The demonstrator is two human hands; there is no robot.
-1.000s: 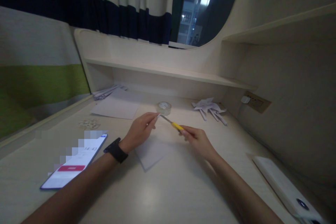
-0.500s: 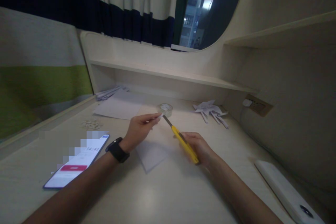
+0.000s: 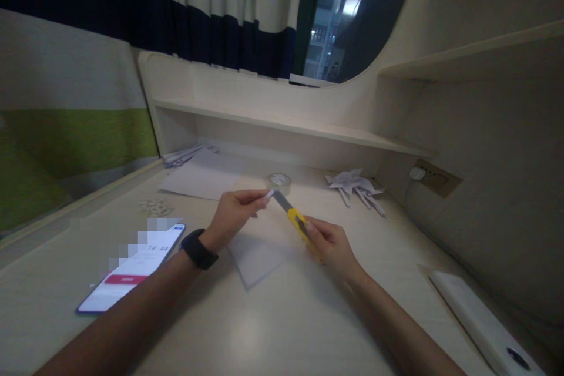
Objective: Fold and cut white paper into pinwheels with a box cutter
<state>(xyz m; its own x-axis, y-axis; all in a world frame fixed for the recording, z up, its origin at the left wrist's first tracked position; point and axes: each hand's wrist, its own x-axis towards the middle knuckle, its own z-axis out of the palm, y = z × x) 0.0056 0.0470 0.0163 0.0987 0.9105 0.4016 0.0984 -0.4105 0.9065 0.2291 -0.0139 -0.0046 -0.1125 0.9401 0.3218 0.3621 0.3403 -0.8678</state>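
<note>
Two hands at work: both raised a little above the desk (image 3: 273, 329), meeting near its middle.
Left hand: left hand (image 3: 232, 215) pinches a small white paper strip (image 3: 268, 194) between thumb and forefinger; fingers closed narrow on it, strip end sticking out to the right.
Right hand: right hand (image 3: 331, 245) is wrapped around a yellow utility knife (image 3: 296, 222), thumb on top of the handle near the slider.
Blade: extended, dark, pointing up and left, its tip just beside the strip and the left fingertips; contact cannot be told.
Below the hands: a folded white sheet (image 3: 254, 259) lies flat on the desk, apart from both hands.
Near: tape roll (image 3: 279, 182) just behind the blade tip; phone (image 3: 132, 270) lit, left of the left wrist; black watch (image 3: 198, 249) on that wrist.
Further off: folded paper pinwheel (image 3: 356, 185) at right rear, loose sheets (image 3: 200, 176) at left rear, white power bank (image 3: 482, 323) at the right edge.
Risk, fingers: the blade aims toward the pinching fingertips; a push or slip likely runs it into them.
Risk, strip: held in the air with no backing, it likely bends or tears instead of cutting clean.
Risk, light: dim room, fine edge hard to see; misjudged aim seems easy.
Risk, blade length: much blade is out; side pressure could snap a segment.
</note>
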